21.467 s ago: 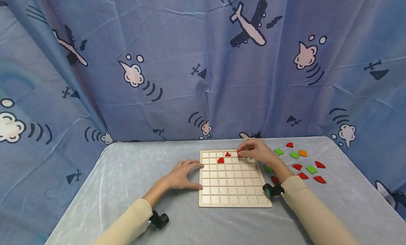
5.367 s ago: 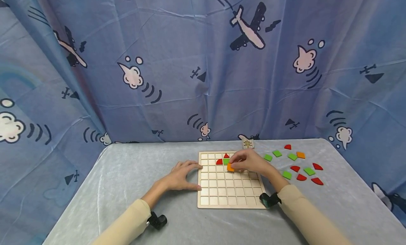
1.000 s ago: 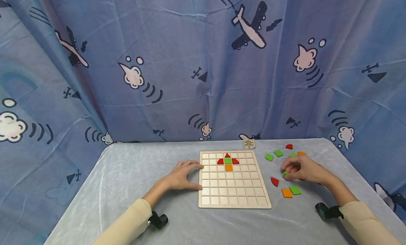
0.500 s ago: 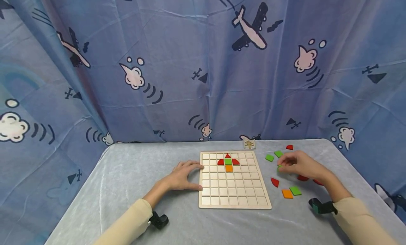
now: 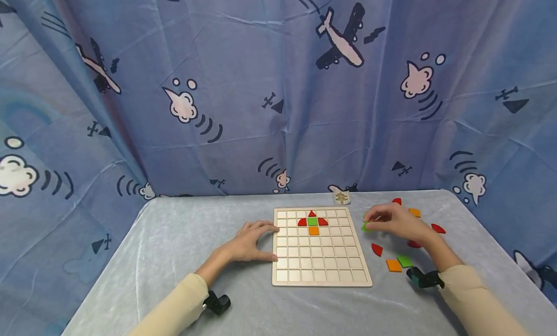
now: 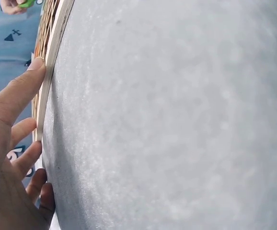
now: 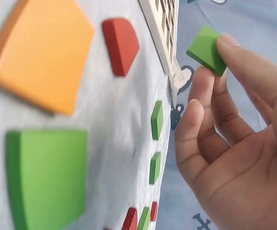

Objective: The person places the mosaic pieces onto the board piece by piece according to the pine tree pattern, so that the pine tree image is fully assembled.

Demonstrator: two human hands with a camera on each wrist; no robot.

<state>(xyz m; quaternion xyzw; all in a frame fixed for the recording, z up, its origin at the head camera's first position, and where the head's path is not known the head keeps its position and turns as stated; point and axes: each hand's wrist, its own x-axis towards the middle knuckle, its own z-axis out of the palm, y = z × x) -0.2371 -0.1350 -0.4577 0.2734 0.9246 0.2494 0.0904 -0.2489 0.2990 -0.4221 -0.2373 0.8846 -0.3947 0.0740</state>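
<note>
A wooden grid board (image 5: 321, 266) lies on the table. On its upper part, a red triangle (image 5: 312, 213) sits above a green square (image 5: 312, 222), with red quarter-circles (image 5: 302, 222) on both sides and an orange square (image 5: 314, 230) below. My left hand (image 5: 250, 241) rests at the board's left edge, thumb and fingers spread along it. Just beyond the right edge, my right hand (image 5: 393, 221) pinches a green square tile (image 7: 206, 50) between thumb and fingertips, raised above the table in the right wrist view.
Loose tiles lie right of the board: a red quarter-circle (image 5: 376, 250), an orange square (image 5: 393, 265), a green square (image 5: 404, 261) and several others, some partly hidden by the right hand and arm. A small patterned card (image 5: 342, 197) lies behind the board, before a blue curtain (image 5: 243, 109).
Earlier, the orange square and right-hand red quarter-circle were added to the board. In the last second my right hand has carried a green square left toward the board; the left hand stays put.
</note>
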